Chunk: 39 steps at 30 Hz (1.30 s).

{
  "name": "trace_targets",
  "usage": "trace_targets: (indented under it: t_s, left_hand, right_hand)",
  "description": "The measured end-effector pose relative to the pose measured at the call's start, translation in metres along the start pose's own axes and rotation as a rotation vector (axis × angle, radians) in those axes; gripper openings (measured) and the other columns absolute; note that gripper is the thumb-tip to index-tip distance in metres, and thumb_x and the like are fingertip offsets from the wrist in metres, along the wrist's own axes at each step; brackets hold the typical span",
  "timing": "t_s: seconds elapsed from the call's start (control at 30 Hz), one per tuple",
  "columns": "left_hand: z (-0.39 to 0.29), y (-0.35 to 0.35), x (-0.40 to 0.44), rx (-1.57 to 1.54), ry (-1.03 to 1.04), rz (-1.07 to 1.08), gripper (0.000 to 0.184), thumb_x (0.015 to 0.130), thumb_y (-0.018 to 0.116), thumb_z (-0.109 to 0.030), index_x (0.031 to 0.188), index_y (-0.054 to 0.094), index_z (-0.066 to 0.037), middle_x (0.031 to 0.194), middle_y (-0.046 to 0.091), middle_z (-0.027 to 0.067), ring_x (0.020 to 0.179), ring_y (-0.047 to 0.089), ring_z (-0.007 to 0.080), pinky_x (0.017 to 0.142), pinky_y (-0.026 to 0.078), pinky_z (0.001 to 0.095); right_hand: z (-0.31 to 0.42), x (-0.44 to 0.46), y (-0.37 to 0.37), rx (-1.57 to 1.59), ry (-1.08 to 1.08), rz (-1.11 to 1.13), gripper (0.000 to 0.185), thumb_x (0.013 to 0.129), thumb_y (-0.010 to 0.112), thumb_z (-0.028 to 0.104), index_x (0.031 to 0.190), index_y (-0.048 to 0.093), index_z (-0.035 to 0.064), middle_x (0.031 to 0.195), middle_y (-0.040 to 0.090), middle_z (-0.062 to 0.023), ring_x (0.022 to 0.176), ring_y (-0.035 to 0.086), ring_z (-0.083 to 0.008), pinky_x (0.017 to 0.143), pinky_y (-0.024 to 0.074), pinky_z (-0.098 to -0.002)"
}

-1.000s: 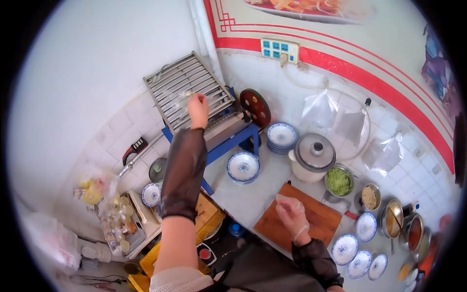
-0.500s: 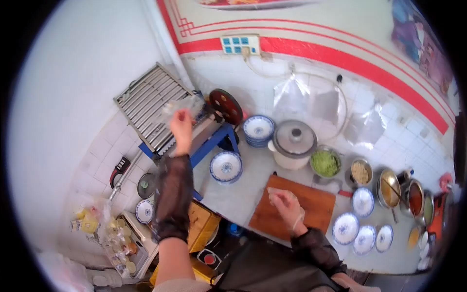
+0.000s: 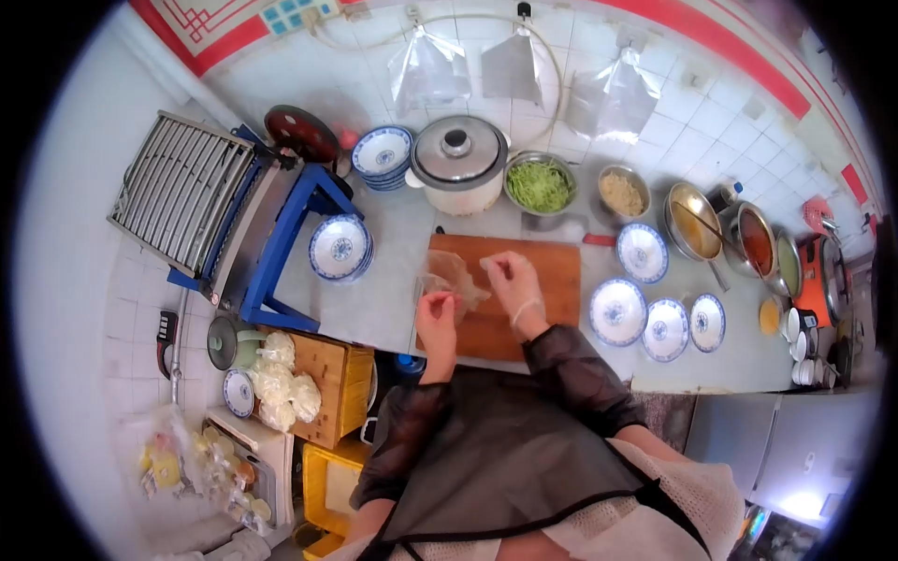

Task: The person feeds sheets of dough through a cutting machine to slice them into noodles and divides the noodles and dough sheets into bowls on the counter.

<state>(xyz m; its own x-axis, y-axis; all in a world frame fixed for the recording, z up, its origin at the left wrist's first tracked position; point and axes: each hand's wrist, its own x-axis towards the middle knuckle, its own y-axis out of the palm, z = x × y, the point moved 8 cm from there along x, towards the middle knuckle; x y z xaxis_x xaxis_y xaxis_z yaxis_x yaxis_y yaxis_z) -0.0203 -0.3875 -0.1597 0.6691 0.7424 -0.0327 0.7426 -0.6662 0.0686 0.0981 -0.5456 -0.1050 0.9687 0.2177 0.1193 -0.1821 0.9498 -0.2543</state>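
Note:
Over the brown cutting board hangs a clear, thin plastic glove, limp and crumpled. My left hand is closed in a pinch on its lower left part. At its right edge, my right hand is pinched too, the fingertips against the plastic; a thin clear glove seems to cover this hand, gathered at the wrist. Dark sheer sleeves reach down both forearms. Behind the board are a lidded white pot and a bowl of shredded green vegetable.
Blue-and-white bowls stand right of the board, with a stack to its left. Metal bowls of sauce line the right. A blue-framed machine with a slatted rack stands left. Dough-like pale lumps sit on a wooden board.
My left hand has come down and right from the slatted rack with the plastic, meeting my right hand over the cutting board. The right fingers have closed, and the view has shifted.

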Motion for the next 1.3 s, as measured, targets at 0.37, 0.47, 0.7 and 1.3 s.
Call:
trace_targets:
  t_s: [0.37, 0.47, 0.7, 1.3]
  left_hand:
    - [0.067, -0.053, 0.000, 0.166, -0.197, 0.007, 0.017, 0.083, 0.056, -0.007, 0.096, 0.050, 0.001, 0.087, 0.056, 0.0095, 0.078, 0.058, 0.0219, 0.070, 0.047, 0.0319]
    - [0.005, -0.063, 0.029, 0.729, 0.429, -0.136, 0.025, 0.076, 0.062, -0.011, 0.096, 0.053, 0.002, 0.094, 0.057, 0.0148, 0.082, 0.056, 0.0304, 0.081, 0.043, 0.0368]
    - [0.087, -0.061, 0.099, 1.118, 0.273, 0.428, 0.043, 0.067, 0.072, -0.024, 0.101, 0.056, -0.002, 0.081, 0.061, 0.0111, 0.077, 0.058, 0.0257, 0.077, 0.043, 0.0346]
    - [0.018, 0.045, -0.025, -0.572, -0.615, 0.396, 0.039, 0.095, 0.036, -0.025, 0.122, 0.045, 0.001, 0.121, 0.052, 0.0125, 0.113, 0.049, 0.0211, 0.098, 0.037, 0.0331]
  right_hand:
    - [-0.059, -0.030, 0.024, -0.143, 0.330, 0.262, 0.056, 0.072, 0.070, 0.039, 0.101, 0.055, -0.0061, 0.085, 0.060, -0.0171, 0.078, 0.058, -0.0247, 0.070, 0.0467, -0.0341]
    - [-0.064, -0.027, 0.031, -0.127, 0.252, 0.262, 0.055, 0.073, 0.069, 0.039, 0.103, 0.055, -0.0055, 0.088, 0.060, -0.0179, 0.082, 0.059, -0.0256, 0.070, 0.0472, -0.0342]
    - [-0.057, -0.040, 0.029, -0.130, 0.177, 0.304, 0.046, 0.075, 0.068, 0.034, 0.099, 0.057, -0.0036, 0.085, 0.060, -0.0159, 0.078, 0.059, -0.0236, 0.069, 0.0479, -0.0335]
    - [0.037, -0.057, 0.075, -0.906, -0.553, 0.413, 0.020, 0.077, 0.055, 0.019, 0.091, 0.062, 0.0063, 0.093, 0.059, -0.0119, 0.089, 0.054, -0.0251, 0.075, 0.0439, -0.0347]
